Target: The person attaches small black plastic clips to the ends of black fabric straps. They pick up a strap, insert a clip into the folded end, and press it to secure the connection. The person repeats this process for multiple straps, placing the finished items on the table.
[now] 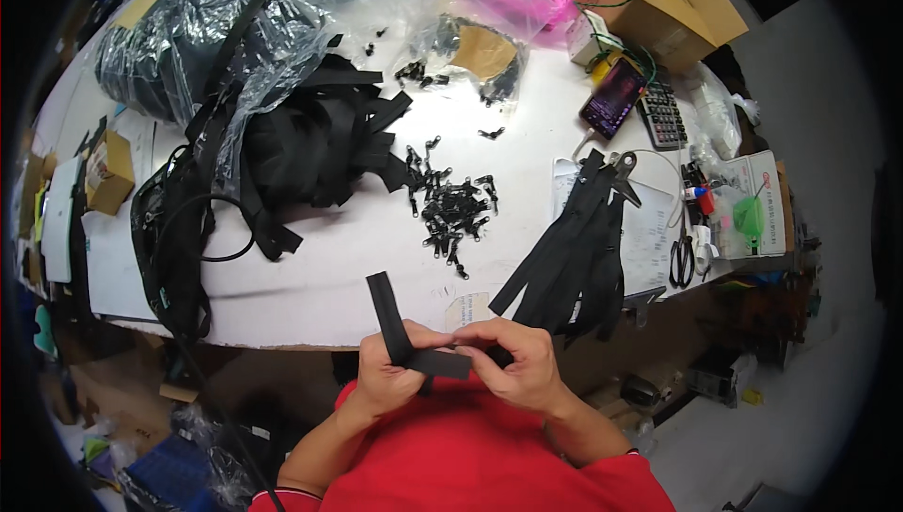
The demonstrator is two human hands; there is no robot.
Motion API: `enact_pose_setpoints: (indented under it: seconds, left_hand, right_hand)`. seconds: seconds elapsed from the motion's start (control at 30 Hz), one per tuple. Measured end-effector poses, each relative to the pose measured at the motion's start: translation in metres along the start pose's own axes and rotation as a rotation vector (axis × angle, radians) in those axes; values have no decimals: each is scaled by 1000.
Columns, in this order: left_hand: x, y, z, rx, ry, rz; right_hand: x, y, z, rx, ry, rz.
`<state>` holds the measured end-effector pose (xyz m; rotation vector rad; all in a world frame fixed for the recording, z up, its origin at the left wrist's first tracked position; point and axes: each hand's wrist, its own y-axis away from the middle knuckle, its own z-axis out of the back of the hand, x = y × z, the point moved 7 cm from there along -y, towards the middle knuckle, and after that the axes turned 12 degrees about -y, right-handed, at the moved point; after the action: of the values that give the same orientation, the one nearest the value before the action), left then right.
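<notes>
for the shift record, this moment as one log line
left hand: holds black strip; right hand: by left, grip unclear; table: small black parts, clipped strips

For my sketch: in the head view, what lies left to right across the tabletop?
Small brown cardboard box, heap of flat black strips, pile of small black zipper sliders, fanned black strip bundle, black scissors.

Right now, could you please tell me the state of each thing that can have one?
Left hand: closed on a black strip.
Right hand: pinched on black material, mostly hidden.
Black strip: bent.
Small black parts: heaped loosely.
Strip bundle: fanned out at lower end.
Phone: screen lit.
Cardboard box: flaps open.
Dark roll: wrapped in clear plastic.
Scissors: too small to tell.
</notes>
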<state>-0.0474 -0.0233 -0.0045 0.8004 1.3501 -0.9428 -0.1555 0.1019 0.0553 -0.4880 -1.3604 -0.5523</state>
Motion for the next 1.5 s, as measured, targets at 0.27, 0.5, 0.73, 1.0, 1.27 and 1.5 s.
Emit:
enact_pose_setpoints:
  seconds: [0.27, 0.5, 0.73, 1.0, 1.27, 1.5]
  left_hand:
    - [-12, 5, -2, -77, -177, -278]
    - [16, 11, 2, -166, 246, 137]
    - [7, 5, 8, -77, 91, -10]
    - [28, 8, 5, -66, 146, 205]
    - [32, 9, 1, -68, 190, 204]
    - [33, 10, -2, -63, 237, 229]
  right_hand:
    - [-64, 21, -20, -134, -786, -556]
    - [-41, -38, 7, -273, 562, 126]
    - [-47, -45, 6, -237, 542, 227]
    - [-27, -28, 20, -150, 164, 82]
    - [-31, -20, 21, -90, 121, 50]
    - [-77, 0, 21, -69, -454, -179]
